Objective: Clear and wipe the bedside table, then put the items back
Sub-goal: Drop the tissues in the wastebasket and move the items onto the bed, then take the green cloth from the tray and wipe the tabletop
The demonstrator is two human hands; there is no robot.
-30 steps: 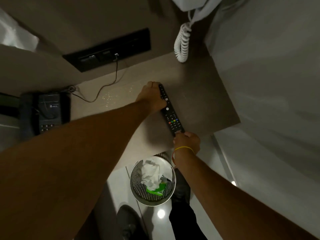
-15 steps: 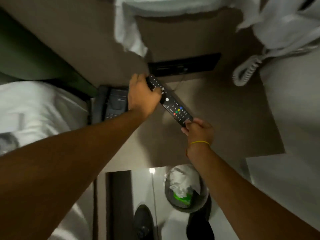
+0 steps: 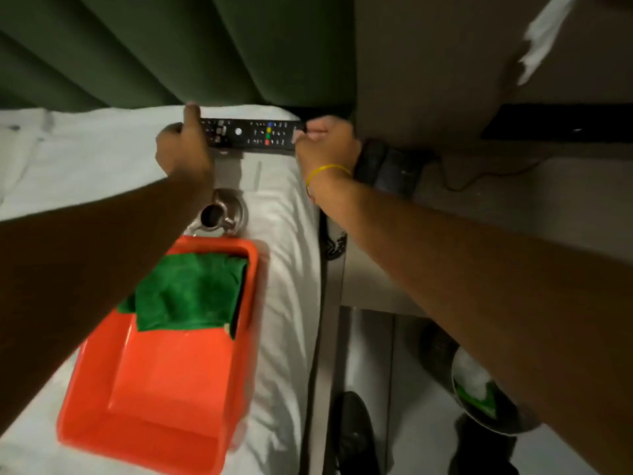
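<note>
Clearing stage | both hands, left [image 3: 185,149] and right [image 3: 323,145], had a closed grip on remote [image 3: 251,133] ends, upper centre above bed [image 3: 284,234] | phone [image 3: 394,169] remained on surface [image 3: 513,186]; wiping judged undone

both arms reach toward 12 o'clock; left hand [image 3: 185,149] and right hand [image 3: 325,145] each curl closed, pinching something between them.
</note>
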